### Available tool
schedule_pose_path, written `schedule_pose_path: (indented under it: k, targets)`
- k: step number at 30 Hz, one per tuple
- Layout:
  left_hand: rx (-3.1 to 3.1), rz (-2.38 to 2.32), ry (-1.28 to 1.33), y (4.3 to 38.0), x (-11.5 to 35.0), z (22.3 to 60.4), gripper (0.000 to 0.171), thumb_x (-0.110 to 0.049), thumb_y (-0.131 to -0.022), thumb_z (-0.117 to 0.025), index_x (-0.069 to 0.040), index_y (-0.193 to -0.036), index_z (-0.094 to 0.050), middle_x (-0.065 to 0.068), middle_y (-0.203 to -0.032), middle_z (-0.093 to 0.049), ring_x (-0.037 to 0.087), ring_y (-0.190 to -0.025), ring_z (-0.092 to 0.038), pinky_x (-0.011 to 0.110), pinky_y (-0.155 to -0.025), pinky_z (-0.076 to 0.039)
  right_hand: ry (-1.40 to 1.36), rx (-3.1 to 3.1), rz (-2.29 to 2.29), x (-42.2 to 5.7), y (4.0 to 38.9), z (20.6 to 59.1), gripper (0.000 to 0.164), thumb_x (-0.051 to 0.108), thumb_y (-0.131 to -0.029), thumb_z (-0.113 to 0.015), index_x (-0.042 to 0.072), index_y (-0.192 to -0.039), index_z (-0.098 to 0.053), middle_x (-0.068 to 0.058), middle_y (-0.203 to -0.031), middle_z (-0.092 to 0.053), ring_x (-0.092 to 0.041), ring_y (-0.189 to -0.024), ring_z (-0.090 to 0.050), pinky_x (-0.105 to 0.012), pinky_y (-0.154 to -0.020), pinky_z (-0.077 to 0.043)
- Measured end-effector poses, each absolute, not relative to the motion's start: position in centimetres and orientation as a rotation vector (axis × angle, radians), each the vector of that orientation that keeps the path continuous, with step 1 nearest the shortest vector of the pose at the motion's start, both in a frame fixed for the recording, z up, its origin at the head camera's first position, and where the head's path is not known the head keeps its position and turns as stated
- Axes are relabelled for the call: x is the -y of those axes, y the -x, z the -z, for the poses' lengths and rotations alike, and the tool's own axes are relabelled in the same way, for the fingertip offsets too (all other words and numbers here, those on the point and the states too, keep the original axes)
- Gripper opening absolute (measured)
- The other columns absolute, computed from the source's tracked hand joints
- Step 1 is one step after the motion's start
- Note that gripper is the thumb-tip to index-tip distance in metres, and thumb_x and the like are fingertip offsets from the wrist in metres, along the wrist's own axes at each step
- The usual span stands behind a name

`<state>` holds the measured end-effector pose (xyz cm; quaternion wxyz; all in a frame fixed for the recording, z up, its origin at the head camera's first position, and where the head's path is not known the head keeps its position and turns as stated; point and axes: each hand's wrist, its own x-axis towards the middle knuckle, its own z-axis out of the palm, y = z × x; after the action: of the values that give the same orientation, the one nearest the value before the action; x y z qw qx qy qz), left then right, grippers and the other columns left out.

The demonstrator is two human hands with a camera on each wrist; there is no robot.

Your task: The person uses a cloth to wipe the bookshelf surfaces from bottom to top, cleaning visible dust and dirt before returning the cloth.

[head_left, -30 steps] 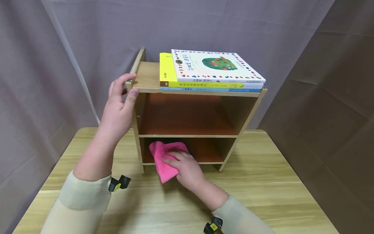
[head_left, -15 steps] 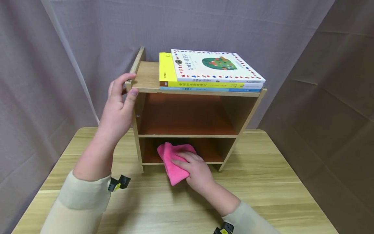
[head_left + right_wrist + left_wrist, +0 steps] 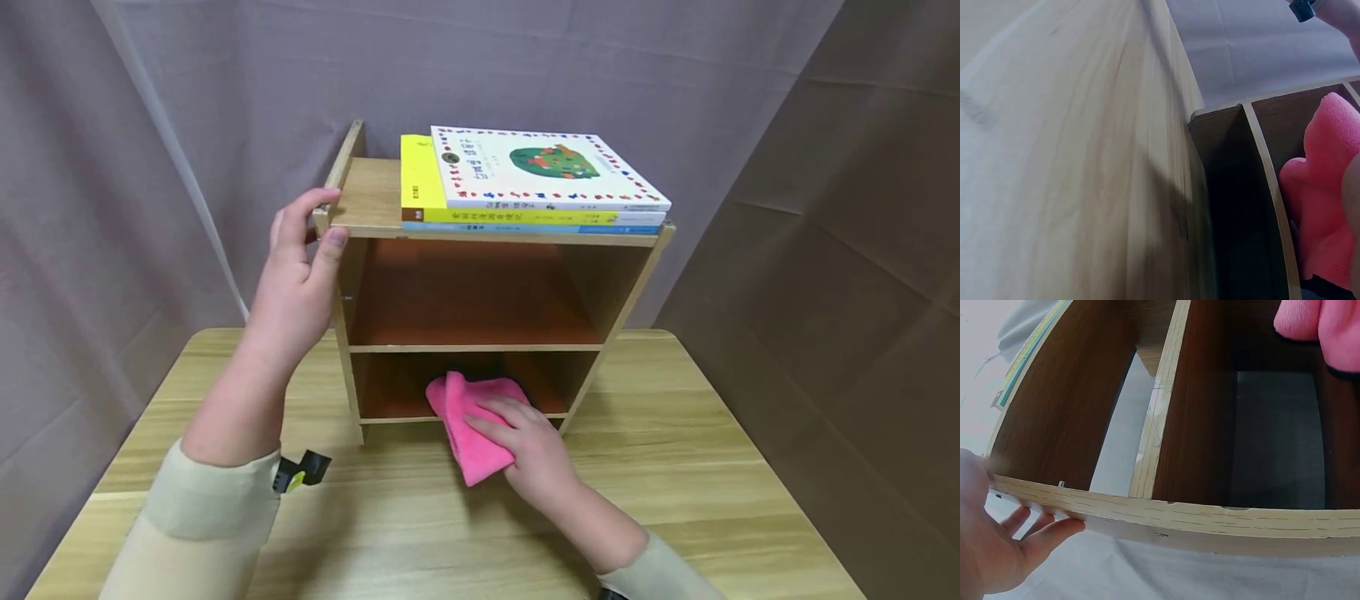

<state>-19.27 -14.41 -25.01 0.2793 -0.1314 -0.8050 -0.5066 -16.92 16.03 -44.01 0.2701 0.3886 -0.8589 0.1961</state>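
Observation:
A small wooden bookshelf (image 3: pixel 476 348) stands upright on the table. My left hand (image 3: pixel 296 287) grips the upper front corner of its left side panel, thumb at the front edge and fingers around the outside. In the left wrist view, that hand (image 3: pixel 1004 547) has its fingers along the panel's outer face. My right hand (image 3: pixel 536 454) holds a pink cloth (image 3: pixel 476 429) at the bottom compartment, fingers spread over it. One corner of the cloth hangs forward over the bottom board's front edge. Close up in the right wrist view, the cloth (image 3: pixel 1325 200) lies bunched inside the compartment.
A stack of books (image 3: pixel 540 179) lies on the bookshelf's top board, a white one uppermost over yellow and blue ones. The wooden table (image 3: pixel 697 475) extends around the bookshelf. Grey curtains (image 3: pixel 480 67) hang behind, and a brownish cloth wall (image 3: pixel 847 275) is on the right.
My right hand has slid the pink cloth from the left part of the bottom compartment rightward. My left hand keeps its hold on the bookshelf, and the head view has shifted slightly.

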Motion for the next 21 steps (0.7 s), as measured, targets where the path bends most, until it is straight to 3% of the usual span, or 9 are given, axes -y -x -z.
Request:
schedule_pose_path:
  k: [13, 21]
  targets:
    - [2.181, 1.364, 0.345, 19.2, 14.4, 25.0, 0.046, -0.044, -0.103, -0.046, -0.032, -0.147, -0.038, 0.007, -0.143, -0.034, 0.027, -0.13, -0.043, 0.053, -0.098, -0.039, -1.022, 2.263, -0.558, -19.1, 15.6, 44.2, 0.073, -0.019, -0.064, -0.059, 0.02, -0.125, -0.071, -0.006, -0.13, -0.063, -0.03, -0.12, -0.057, -0.053, -0.098, -0.045]
    - [2.181, 1.364, 0.344, 19.2, 14.4, 25.0, 0.046, -0.044, -0.103, -0.046, -0.032, -0.147, -0.038, 0.008, -0.144, -0.033, 0.027, -0.129, -0.042, 0.053, -0.098, -0.039, -0.944, 2.304, -0.537, -21.1, 14.5, 44.3, 0.072, -0.019, -0.066, -0.061, 0.022, -0.124, -0.072, -0.005, -0.13, -0.062, -0.029, -0.12, -0.056, -0.05, -0.099, -0.044]
